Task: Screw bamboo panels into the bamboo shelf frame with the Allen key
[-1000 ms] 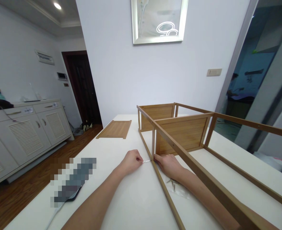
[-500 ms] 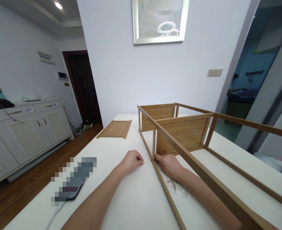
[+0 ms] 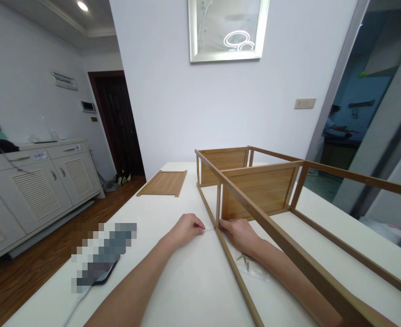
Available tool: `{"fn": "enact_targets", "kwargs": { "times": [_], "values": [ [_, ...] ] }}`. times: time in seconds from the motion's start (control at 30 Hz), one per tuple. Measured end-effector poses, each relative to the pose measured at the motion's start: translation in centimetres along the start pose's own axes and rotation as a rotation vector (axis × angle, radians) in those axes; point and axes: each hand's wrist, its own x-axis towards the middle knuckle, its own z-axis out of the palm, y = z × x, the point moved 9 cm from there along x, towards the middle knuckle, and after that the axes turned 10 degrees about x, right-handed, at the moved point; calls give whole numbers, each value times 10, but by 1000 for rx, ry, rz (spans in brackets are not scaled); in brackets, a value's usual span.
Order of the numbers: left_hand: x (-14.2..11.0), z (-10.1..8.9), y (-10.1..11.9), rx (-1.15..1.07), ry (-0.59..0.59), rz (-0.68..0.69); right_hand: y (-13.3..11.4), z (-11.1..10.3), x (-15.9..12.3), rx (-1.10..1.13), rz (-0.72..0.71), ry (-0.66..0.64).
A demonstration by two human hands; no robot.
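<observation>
With the wooden frame [image 3: 248, 205] on the white table [image 3: 187, 286], I'd best hold the thin rod [image 3: 210, 229] straight to the lower rail [image 3: 232, 263], my left hand [image 3: 186, 230] nearly closed, pinching its end, my right hand [image 3: 240, 234] half-curled at the joint, its grip hidden.

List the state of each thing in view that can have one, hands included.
Left hand: pinching the thin rod
Thin rod: extended toward the lower rail
Right hand: against the frame joint, fingertips partly hidden
Wooden frame: standing on the table, two panels fitted
Separate panel: flat, detached
Small fasteners: loose
Cabinet doors: closed
Ceiling light: on
</observation>
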Motion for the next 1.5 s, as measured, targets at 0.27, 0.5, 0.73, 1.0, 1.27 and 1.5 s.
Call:
{"fn": "enact_targets", "kwargs": {
  "times": [0.27,0.5,0.73,1.0,1.27,1.5],
  "values": [
    [-1,-1,9,61,7,74,7,3,0,-51,27,-11],
    [1,1,9,101,-9,124,7,4,0,-61,15,-6],
    [1,1,10,90,7,133,8,5,0,-49,29,-10],
    [2,1,5,51,-55,55,7,4,0,-69,15,-10],
    [-3,-1,11,199,-88,42,4,2,0,-82,44,-20],
    [1,-4,4,106,-88,-35,1,0,0,-49,26,-2]
  ]
}}
